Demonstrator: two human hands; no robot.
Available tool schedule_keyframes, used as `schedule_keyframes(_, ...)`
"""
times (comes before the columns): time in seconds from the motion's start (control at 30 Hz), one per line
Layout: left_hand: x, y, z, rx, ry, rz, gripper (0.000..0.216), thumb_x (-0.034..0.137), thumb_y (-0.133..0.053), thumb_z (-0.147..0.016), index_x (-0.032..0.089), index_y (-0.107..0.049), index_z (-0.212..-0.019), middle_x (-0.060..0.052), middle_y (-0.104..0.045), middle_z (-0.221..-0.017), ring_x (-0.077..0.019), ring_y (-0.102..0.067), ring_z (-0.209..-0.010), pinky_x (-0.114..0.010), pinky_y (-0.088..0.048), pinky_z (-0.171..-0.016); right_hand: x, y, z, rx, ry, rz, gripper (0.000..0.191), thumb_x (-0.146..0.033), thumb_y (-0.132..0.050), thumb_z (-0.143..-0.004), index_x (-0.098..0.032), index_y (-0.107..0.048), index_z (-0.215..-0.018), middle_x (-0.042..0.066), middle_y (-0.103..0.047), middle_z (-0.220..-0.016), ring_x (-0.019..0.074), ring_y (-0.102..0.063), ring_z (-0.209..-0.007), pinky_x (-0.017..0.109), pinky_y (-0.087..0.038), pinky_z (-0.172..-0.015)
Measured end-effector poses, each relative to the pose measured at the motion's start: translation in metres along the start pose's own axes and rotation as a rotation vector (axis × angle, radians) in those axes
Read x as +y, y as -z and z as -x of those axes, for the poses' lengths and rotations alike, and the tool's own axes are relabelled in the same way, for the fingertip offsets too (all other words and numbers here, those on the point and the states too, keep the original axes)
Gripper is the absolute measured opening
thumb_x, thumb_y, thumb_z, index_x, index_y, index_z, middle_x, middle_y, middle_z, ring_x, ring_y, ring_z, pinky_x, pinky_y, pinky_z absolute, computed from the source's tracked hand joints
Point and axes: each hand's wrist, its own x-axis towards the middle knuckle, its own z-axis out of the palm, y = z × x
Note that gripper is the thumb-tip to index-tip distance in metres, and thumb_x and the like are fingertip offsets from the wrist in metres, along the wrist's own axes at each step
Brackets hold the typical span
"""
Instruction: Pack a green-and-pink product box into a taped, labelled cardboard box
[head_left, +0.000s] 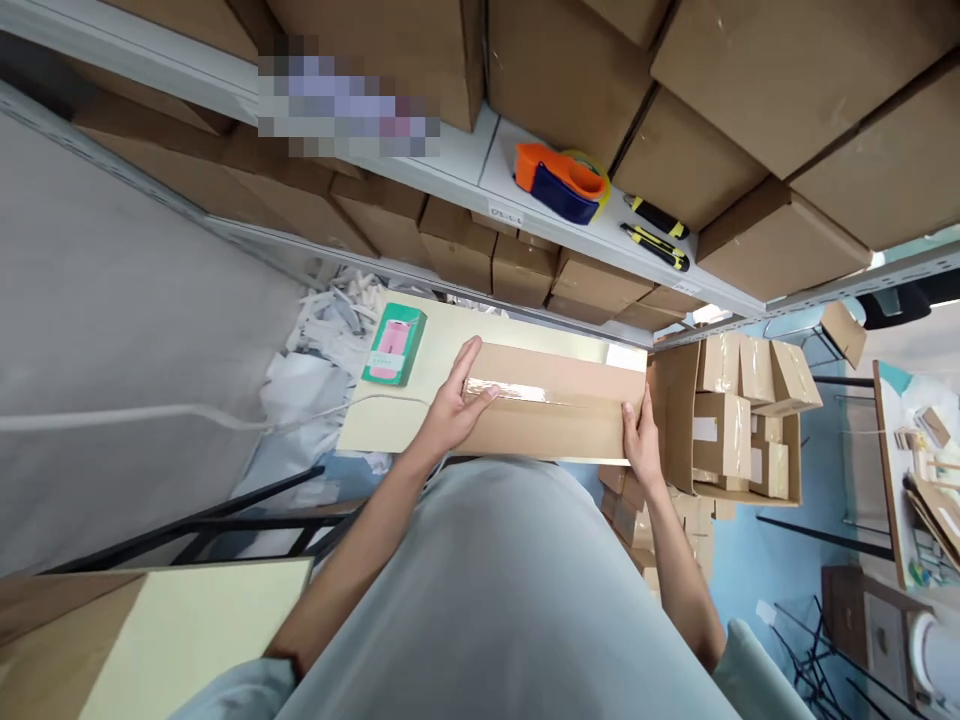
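A long brown cardboard box (551, 425) lies between my hands in front of my body, over the pale table. Shiny clear tape runs along part of its top seam near the left end. My left hand (454, 408) grips the left end, thumb across the top by the tape. At the opposite end, my right hand (642, 436) clasps the edge with its thumb on the top face. Left of the box, a green package with a pink item pictured or set in its front (393, 345) rests on the table (360, 428).
Overhead, a shelf (457, 160) carries cartons, an orange and blue tape dispenser (559, 185) and two yellow-black utility knives (656, 245). A large open carton (673, 420) at the right holds several small taped boxes. White scrap material (322, 340) is heaped at the left wall.
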Motion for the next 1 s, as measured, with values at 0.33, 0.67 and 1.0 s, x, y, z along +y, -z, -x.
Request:
schedule_keyframes(0.33,-0.005,-0.004,-0.006,0.015,0.022,0.038,0.089,0.067,-0.063,-0.101,0.02,-0.043,-0.174,-0.016,-0.035,-0.185,-0.0323,-0.027,-0.174,-0.051,-0.024,-0.141,0.016,-0.011,-0.003,-0.006,0.008,0.022,0.117,-0.092,-0.035,-0.102,-0.007,-0.021,-0.181,0.025,-0.046,-0.176,0.0352,-0.046,-0.166,0.05,-0.041,-0.134)
schedule_keyframes(0.67,0.007,0.015,-0.045,0.099,-0.18,-0.141,0.068,0.061,-0.065,-0.1,0.027,-0.065,-0.159,-0.012,-0.04,-0.183,-0.0368,-0.037,-0.17,-0.059,-0.035,-0.137,-0.001,0.006,-0.051,0.18,0.457,0.308,0.077,-0.069,-0.045,-0.113,-0.018,-0.055,-0.169,0.018,-0.041,-0.181,0.0401,-0.04,-0.169,0.064,-0.038,-0.136)
schedule_keyframes(1.0,0.116,0.01,-0.148,0.142,-0.402,-0.179,0.054,0.04,-0.066,-0.1,0.021,-0.071,-0.15,-0.017,-0.052,-0.175,-0.0371,-0.041,-0.168,-0.061,-0.038,-0.135,-0.214,-0.016,-0.176,0.173,0.936,0.499,0.059,-0.045,-0.045,-0.116,-0.011,-0.054,-0.164,0.025,-0.059,-0.166,0.0356,-0.056,-0.157,0.057,-0.044,-0.132)
